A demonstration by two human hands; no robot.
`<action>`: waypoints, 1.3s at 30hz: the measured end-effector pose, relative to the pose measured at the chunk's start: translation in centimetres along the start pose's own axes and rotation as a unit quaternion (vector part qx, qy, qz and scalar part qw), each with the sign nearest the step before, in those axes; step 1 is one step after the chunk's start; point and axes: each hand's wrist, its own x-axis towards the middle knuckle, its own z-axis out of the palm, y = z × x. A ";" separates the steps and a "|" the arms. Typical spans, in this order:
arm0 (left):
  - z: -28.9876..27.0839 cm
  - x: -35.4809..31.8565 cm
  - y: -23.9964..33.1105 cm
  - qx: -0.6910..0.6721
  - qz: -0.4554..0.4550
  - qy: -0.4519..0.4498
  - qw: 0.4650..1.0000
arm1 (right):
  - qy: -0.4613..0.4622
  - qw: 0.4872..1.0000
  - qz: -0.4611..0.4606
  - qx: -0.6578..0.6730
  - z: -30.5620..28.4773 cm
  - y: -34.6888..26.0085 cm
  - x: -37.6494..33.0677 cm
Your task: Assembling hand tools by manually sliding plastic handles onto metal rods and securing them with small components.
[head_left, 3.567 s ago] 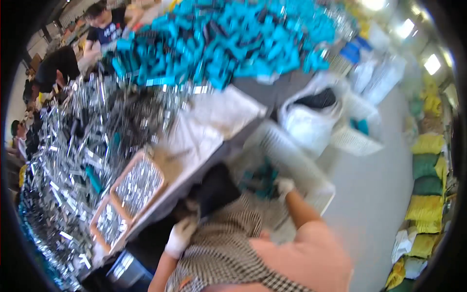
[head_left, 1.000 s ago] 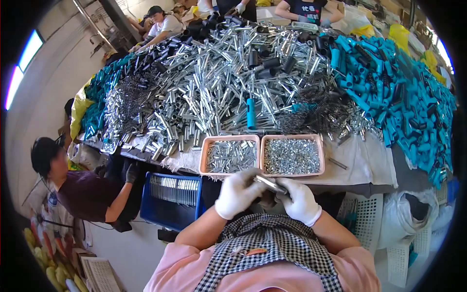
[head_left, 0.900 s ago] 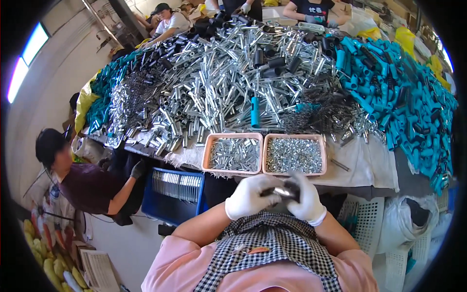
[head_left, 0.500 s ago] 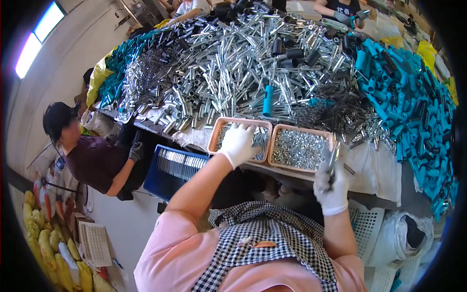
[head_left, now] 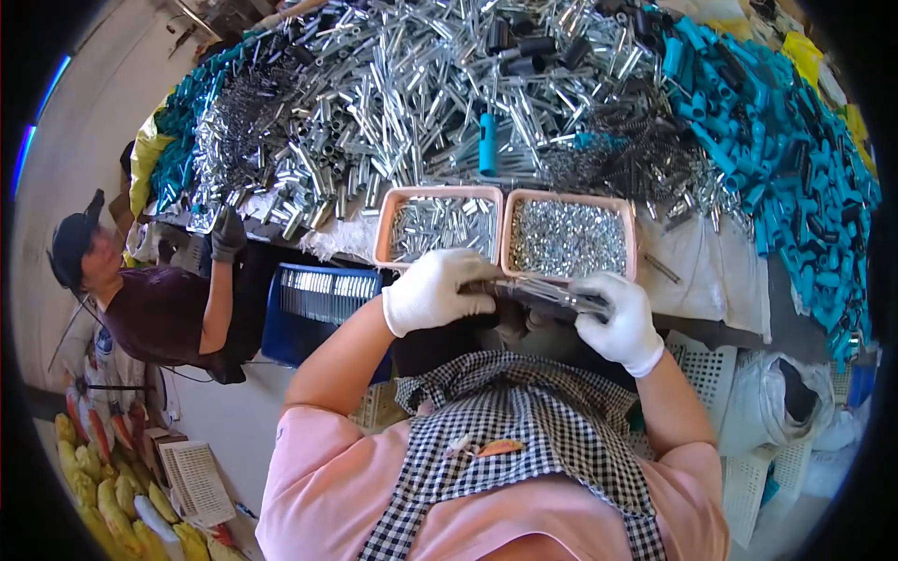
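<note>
My left hand (head_left: 432,292) and my right hand (head_left: 621,323), both in white gloves, face each other just in front of two small trays. Between them lies a long metal part (head_left: 547,295), dark along its length with silver rods or strips on it; its exact kind I cannot make out. The left fingers close on its left end, while the right fingers and thumb grip its right end. Beyond my left hand stands a pinkish tray (head_left: 382,229) of small silver pins. Touching its side, a second pinkish tray (head_left: 630,245) holds tiny shiny metal pieces.
A heap of silver tubes (head_left: 412,103) covers the table, with teal sleeves (head_left: 814,206) piled at the right and dark springs (head_left: 636,150) nearer. One teal tube (head_left: 487,145) stands behind the trays. A blue crate (head_left: 281,341) and a gloved co-worker (head_left: 140,309) are at left.
My left hand has come out of the pin tray and taken the left end of the metal part. My right hand has brought that part inward and turned it roughly level. The view has tipped lower.
</note>
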 end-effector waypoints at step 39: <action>2.8 -11.2 -6.1 -0.089 -0.084 0.086 0.989 | -0.257 0.962 -0.061 -0.071 16.4 -2.3 5.4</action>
